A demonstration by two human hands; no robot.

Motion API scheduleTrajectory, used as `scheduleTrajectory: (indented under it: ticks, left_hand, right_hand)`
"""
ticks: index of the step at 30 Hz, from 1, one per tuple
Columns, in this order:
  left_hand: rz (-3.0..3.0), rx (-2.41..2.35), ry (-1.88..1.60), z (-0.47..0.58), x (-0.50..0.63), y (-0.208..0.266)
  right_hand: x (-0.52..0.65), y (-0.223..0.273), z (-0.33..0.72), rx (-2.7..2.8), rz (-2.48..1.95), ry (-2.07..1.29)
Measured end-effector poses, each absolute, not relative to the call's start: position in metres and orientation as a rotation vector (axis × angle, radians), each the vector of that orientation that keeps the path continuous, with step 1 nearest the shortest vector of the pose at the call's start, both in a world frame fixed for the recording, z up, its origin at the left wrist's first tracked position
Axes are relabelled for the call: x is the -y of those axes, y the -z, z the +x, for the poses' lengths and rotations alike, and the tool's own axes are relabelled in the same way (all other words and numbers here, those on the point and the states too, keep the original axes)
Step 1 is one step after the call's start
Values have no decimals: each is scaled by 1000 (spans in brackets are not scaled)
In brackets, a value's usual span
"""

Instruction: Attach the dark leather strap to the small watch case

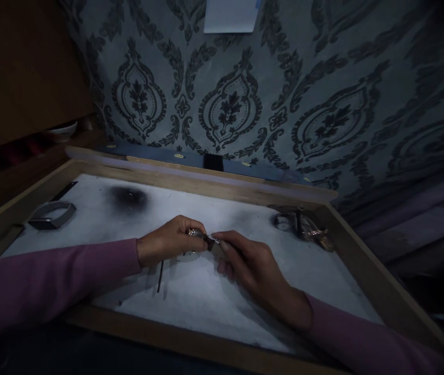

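Over the middle of a white-bottomed tray, my two hands meet fingertip to fingertip. My left hand [175, 238] is closed on a small shiny metal piece [195, 233] that looks like a wristwatch; the fingers cover most of it. From the right, my right hand [251, 260] pinches a small dark and silvery end [213, 240] beside my left fingertips. Whether this end belongs to the watch or is a separate tool, I cannot tell. Below my left hand a thin dark strip [160, 277] shows against the white surface.
The tray has a raised wooden rim [206, 182]. A grey angular band, like a smartwatch [52, 215], lies at the left. Several watches or bracelets [304, 226] are heaped at the right. Behind stands a patterned wall [230, 104]; a dark smudge [130, 198] marks the tray's bottom.
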State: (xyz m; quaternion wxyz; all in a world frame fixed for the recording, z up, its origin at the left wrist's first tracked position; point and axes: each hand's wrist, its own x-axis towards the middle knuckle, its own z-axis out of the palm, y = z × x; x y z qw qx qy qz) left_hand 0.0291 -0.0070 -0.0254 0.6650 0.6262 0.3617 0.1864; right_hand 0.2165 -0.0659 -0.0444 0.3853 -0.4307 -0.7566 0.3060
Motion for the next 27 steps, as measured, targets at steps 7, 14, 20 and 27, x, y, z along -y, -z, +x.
scheduleTrajectory:
  ticks: [7,14,20,27]
  left_hand:
    - [1401,-814,-435,29,7,28]
    - [1400,-819,-427,30,7,27]
    - [1395,-818,-434,30,7,27]
    - [1375,-803,-445,30,7,27]
  right_hand:
    - [67,42,215,1923,-1106,-780]
    - [66,42,216,1925,-1101,-795]
    - [66,42,216,1887,-1101,-811]
    - [66,42,215,1888,-1094,-828]
